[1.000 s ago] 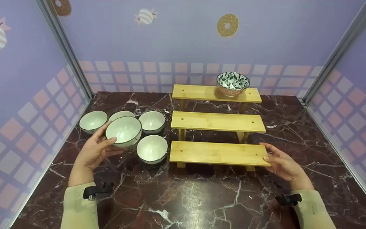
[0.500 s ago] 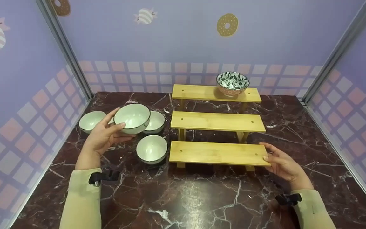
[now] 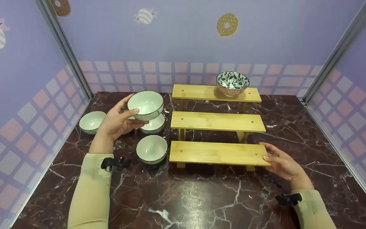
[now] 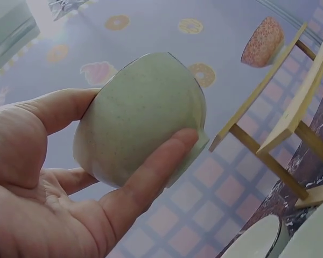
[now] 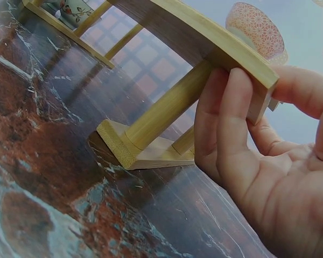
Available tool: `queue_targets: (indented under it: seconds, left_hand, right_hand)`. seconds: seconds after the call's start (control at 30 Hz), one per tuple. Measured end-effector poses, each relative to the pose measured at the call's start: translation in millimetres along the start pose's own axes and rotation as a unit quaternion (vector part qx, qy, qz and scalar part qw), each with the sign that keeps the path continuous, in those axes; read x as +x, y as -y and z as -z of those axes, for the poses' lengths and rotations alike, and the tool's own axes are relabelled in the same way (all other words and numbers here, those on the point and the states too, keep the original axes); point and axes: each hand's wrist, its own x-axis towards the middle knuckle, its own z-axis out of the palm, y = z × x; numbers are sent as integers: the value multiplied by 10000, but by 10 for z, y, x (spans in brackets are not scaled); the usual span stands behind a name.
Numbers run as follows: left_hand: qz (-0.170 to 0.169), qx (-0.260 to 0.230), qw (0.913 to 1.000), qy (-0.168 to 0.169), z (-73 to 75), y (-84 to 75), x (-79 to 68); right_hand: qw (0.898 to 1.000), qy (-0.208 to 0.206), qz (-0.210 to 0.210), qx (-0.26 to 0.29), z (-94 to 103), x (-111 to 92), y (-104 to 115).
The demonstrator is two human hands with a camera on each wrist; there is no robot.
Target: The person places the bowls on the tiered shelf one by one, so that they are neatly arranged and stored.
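Note:
My left hand (image 3: 119, 119) grips a pale green bowl (image 3: 145, 103) by its side, thumb at the rim and fingers under it. In the head view the bowl covers part of another bowl on the table. The left wrist view shows its plain pale outside (image 4: 145, 118) and foot. With my right hand (image 3: 283, 163) I pinch the right end of the lowest board of a three-step wooden rack (image 3: 218, 153); the right wrist view shows the fingers (image 5: 234, 107) under the board's end. A patterned bowl (image 3: 233, 83), reddish outside with green leaves inside, sits on the top step.
More pale bowls stand left of the rack: a near one (image 3: 152, 149), one behind it (image 3: 153, 124) and one at far left (image 3: 92, 121). They rest on a dark marbled table (image 3: 195, 197). Purple walls (image 3: 183, 38) enclose the back and sides.
My left hand has carried the pale bowl up, away and to the right, from over the left bowls to above the back one. The right hand and the rack have stayed put.

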Motion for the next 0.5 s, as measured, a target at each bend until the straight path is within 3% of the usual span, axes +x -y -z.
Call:
queue_targets:
  seconds: [0.5]
  left_hand:
    - [108,64,9999,-17,-437,-177,486]
  right_hand:
    - [9999,-107,21,-131,-6,14,-5]
